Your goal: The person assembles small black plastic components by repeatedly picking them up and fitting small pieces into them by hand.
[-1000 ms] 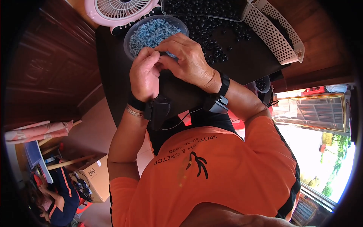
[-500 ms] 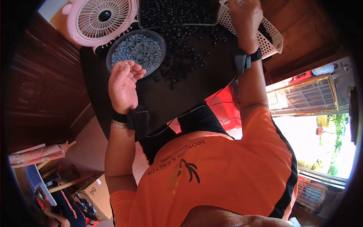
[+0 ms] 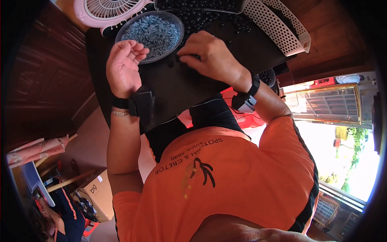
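Observation:
My left hand (image 3: 125,66) is palm up beside a clear round bowl (image 3: 180,40). Its fingers are curled in and the thumb rests against them; whatever they hold is too small to make out. Small blue-grey pieces (image 3: 155,32) fill the bowl. On its right side, my right hand (image 3: 215,58) is low over the dark table, palm down. Thumb and fingertips come together in a pinch near a few loose black beads (image 3: 171,63); what lies between them is hidden. More black beads (image 3: 197,20) are spread behind this hand.
A pink fan (image 3: 82,14) stands at the far left, and a clear bin (image 3: 219,10) of black beads at the back. The white perforated basket (image 3: 278,34) is at right. Below the table's right edge sits another bowl (image 3: 272,76) with black beads. A person (image 3: 60,213) is at lower left.
My right hand has come from the white basket, leftward and nearer, down beside the bowl. My left hand keeps its curled pose. The whole view has shifted slightly.

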`<action>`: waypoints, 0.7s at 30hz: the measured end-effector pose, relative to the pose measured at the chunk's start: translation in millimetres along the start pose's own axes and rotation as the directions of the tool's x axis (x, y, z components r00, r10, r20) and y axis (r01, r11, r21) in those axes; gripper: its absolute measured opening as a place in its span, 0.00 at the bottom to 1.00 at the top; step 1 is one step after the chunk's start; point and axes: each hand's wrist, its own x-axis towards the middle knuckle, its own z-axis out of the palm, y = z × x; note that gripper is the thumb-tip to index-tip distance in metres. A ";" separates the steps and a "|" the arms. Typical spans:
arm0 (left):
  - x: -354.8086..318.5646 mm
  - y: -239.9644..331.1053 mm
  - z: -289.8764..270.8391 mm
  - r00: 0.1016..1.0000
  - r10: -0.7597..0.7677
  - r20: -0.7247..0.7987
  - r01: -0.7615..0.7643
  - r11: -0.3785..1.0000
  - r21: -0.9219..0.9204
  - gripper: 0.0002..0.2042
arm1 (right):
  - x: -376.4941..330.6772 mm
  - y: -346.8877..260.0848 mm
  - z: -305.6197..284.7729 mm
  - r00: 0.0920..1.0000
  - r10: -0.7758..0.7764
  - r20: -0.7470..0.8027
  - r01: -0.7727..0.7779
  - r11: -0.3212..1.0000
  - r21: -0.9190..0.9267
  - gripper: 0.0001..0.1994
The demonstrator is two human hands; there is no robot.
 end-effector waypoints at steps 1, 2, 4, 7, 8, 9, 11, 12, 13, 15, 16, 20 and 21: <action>1.4 0.9 -2.3 1.000 0.015 -0.005 -0.015 1.000 -0.010 0.05 | 0.6 -9.9 3.6 0.998 -0.001 0.069 0.005 0.999 -0.053 0.07; 2.0 2.0 -3.8 1.000 0.016 -0.007 -0.016 1.000 -0.011 0.05 | 2.7 -12.4 9.7 0.998 -0.004 0.070 0.007 0.999 -0.052 0.07; 2.9 5.8 -5.8 0.999 0.018 -0.030 -0.019 1.000 -0.025 0.05 | 4.4 -15.4 23.3 0.992 -0.037 0.124 0.064 0.973 -0.222 0.07; 2.4 5.2 -7.3 0.999 0.033 -0.018 -0.034 0.999 -0.033 0.05 | 5.3 -17.1 33.6 0.985 -0.013 0.174 0.071 0.942 -0.329 0.06; 2.5 6.1 -6.6 0.999 0.037 -0.021 -0.038 0.999 -0.033 0.05 | 6.3 -17.2 35.9 0.981 0.002 0.192 0.074 0.920 -0.385 0.07; 1.4 6.1 -5.6 0.999 0.040 -0.019 -0.041 0.999 -0.036 0.05 | 6.4 -17.4 36.8 0.980 -0.004 0.197 0.081 0.920 -0.383 0.07; 0.8 6.4 -5.4 0.999 0.045 -0.022 -0.046 0.998 -0.039 0.05 | 5.6 -16.8 37.2 0.983 -0.010 0.184 0.082 0.916 -0.392 0.06; 1.4 6.5 -5.7 0.999 0.045 -0.014 -0.045 0.998 -0.043 0.05 | 5.1 -16.1 38.4 0.982 -0.011 0.186 0.085 0.917 -0.390 0.06; 1.7 6.1 -5.9 0.999 0.044 -0.005 -0.044 0.998 -0.047 0.05 | 4.7 -14.9 39.9 0.985 -0.022 0.170 0.088 0.917 -0.390 0.05; 2.1 5.1 -5.7 0.999 0.032 -0.009 -0.032 0.999 -0.044 0.05 | 4.1 -13.2 41.1 0.987 -0.036 0.154 0.094 0.916 -0.389 0.05; 2.4 4.8 -5.3 1.000 0.019 -0.010 -0.020 0.999 -0.041 0.05 | 4.1 -12.4 40.9 0.987 -0.045 0.157 0.105 0.911 -0.399 0.05; 3.4 0.7 -6.0 1.000 0.018 0.010 -0.018 0.999 -0.039 0.05 | 2.8 -10.8 39.5 0.982 -0.081 0.172 0.148 0.896 -0.419 0.04; 3.8 -0.6 -6.9 1.000 0.008 0.016 -0.007 1.000 -0.030 0.05 | 2.7 -10.7 39.0 0.982 -0.081 0.170 0.147 0.896 -0.419 0.04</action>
